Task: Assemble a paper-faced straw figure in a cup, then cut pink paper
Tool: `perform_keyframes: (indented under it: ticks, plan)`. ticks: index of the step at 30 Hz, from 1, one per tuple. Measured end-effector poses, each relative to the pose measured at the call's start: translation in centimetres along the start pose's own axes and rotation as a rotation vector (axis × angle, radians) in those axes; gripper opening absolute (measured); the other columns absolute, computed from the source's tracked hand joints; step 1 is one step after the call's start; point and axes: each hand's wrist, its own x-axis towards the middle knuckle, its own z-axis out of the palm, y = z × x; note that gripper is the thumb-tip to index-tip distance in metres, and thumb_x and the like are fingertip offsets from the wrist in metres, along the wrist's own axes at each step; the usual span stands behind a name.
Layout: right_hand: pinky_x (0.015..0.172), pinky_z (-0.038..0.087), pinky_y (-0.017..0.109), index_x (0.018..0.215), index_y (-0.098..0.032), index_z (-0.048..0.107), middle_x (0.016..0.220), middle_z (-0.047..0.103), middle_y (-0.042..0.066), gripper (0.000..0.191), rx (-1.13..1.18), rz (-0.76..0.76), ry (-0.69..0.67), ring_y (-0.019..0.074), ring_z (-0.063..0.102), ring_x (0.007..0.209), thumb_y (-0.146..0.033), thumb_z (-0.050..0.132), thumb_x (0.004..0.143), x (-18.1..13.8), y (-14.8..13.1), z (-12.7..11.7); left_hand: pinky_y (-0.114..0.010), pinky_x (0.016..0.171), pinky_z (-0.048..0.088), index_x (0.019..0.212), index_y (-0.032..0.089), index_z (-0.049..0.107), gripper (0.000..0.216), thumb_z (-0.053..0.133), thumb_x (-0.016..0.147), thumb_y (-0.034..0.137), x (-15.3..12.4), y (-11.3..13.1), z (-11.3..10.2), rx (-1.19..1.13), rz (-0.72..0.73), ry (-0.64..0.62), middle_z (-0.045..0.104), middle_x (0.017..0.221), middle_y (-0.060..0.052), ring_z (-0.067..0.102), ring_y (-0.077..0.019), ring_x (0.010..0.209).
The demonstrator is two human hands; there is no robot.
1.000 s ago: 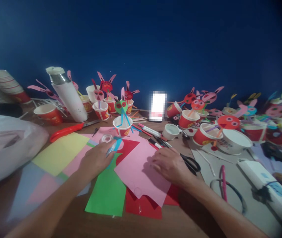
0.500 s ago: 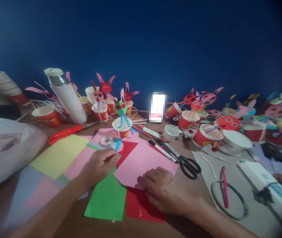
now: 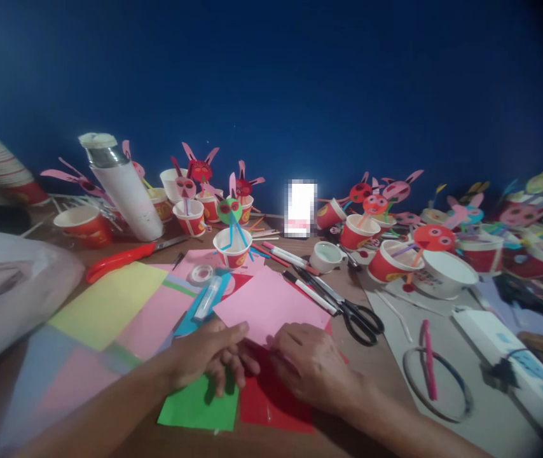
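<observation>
My right hand (image 3: 312, 366) has its fingers curled over the near edge of a sheet of pink paper (image 3: 269, 302), gripping it. Beside it my left hand (image 3: 219, 353) is open and empty, fingers apart, palm turned inward. It hovers over a green sheet (image 3: 199, 407), close to the pink paper's left edge. Red paper (image 3: 276, 401) lies below the right hand, partly covered. A glue stick (image 3: 208, 298) rests on blue paper (image 3: 190, 323) just beyond my left hand, with a roll of tape (image 3: 201, 273) behind it.
Black-handled scissors (image 3: 360, 318) and markers (image 3: 309, 291) lie to the right. A red-handled cutting tool (image 3: 123, 261) and a plastic bag (image 3: 14, 292) are at left. Paper cups with paper animals (image 3: 233, 248) line the back. A power strip (image 3: 514, 356) sits at right.
My left hand has drawn back toward me and spread its fingers, uncovering the glue stick. My right hand has curled onto the pink paper's near edge, and the sheet has shifted slightly.
</observation>
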Motion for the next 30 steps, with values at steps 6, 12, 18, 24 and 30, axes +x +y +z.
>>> perform_keyframes:
  ticks: [6,12,18,24,30]
  plan:
    - [0.065,0.037,0.026,0.081,-0.02,0.064,0.075,0.067,0.003,0.02,0.036,0.053,-0.044,0.0153,0.059,0.068,-0.031,0.05,0.089,0.7,2.4,-2.3,-0.019,0.033,0.043,0.08,0.01,0.056,0.021,0.061,0.076,0.03,0.0,0.2,-0.3,0.038,0.006,0.078,0.067,0.062,-0.008,0.064,-0.0173,0.051]
    - [0.057,0.035,0.026,0.088,-0.023,0.066,0.076,0.07,0.004,0.017,-0.357,0.544,-0.305,0.021,0.064,0.072,-0.03,0.051,0.085,-0.3,9.0,-8.1,-0.022,0.042,0.046,0.075,0.009,0.064,0.018,0.057,0.078,0.025,-1.0,0.8,-1.0,0.151,0.065,0.077,0.07,0.064,-0.009,0.065,-0.0182,0.054]
    - [0.051,0.03,0.026,0.102,-0.023,0.063,0.084,0.069,0.006,0.03,-0.313,0.668,-0.576,0.025,0.065,0.076,-0.034,0.056,0.074,-1.4,11.1,-9.4,-0.033,0.09,0.046,0.108,0.018,0.065,0.032,0.061,0.076,0.021,-2.8,2.3,-1.3,0.345,0.15,-0.086,0.07,0.108,-0.003,0.061,-0.0229,0.103]
    - [0.056,0.035,0.029,0.103,-0.024,0.062,0.094,0.07,0.008,0.032,-0.343,0.657,-0.599,0.0287,0.065,0.084,-0.032,0.056,0.073,-1.4,11.5,-9.0,-0.031,0.085,0.047,0.097,0.017,0.071,0.026,0.059,0.08,0.033,-3.6,3.0,-1.0,0.358,0.142,-0.098,0.072,0.094,-0.003,0.063,-0.0216,0.091]
    - [0.059,0.037,0.029,0.107,-0.026,0.061,0.102,0.069,0.007,0.033,-0.373,0.598,-0.59,0.0289,0.065,0.088,-0.033,0.053,0.076,-1.7,12.3,-8.1,-0.023,0.061,0.046,0.068,0.015,0.073,0.029,0.065,0.075,0.042,-4.4,3.8,0.1,0.192,0.206,0.125,0.069,0.065,-0.003,0.057,-0.0133,0.06]
